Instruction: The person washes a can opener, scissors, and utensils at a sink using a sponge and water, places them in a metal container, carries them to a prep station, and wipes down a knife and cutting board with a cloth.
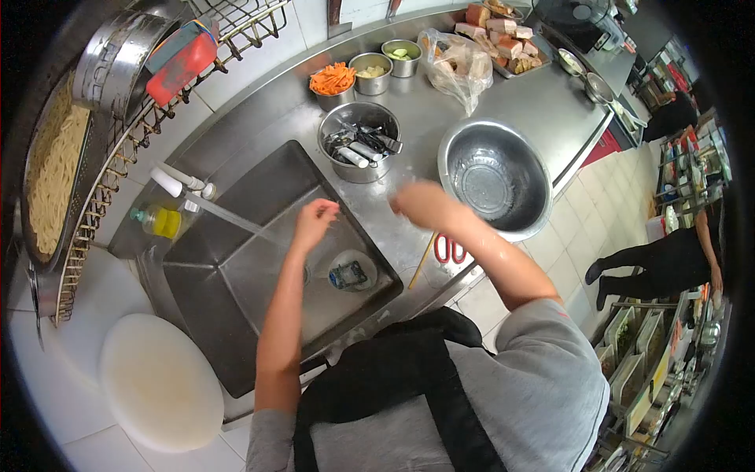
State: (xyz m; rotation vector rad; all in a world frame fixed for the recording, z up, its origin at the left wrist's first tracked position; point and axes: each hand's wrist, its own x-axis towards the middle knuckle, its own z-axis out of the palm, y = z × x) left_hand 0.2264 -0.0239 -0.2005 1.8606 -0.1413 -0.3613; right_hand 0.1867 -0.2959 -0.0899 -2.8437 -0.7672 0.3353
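Note:
My left hand (316, 224) is above the right side of the steel sink (236, 275), fingers pinched together. A reddish patch shows at its fingertips; I cannot make out what it is. My right hand (425, 206), blurred and curled, is over the counter near the large steel bowl (494, 177); its grip is unclear. Beyond both hands stands a steel pot (358, 171) holding dark and silvery utensils. Red-handled scissors (451, 249) and a thin wooden stick (422, 261) lie under my right forearm. A clear round container (351, 271) with something dark sits in the sink.
A white faucet (177, 182) and a yellow soap bottle (163, 223) flank the sink. Behind are carrot strips (333, 78), a plastic bag (460, 67) and meat chunks (507, 39). A wire rack (118, 169) holds noodles (57, 169). Another person (672, 256) stands at right.

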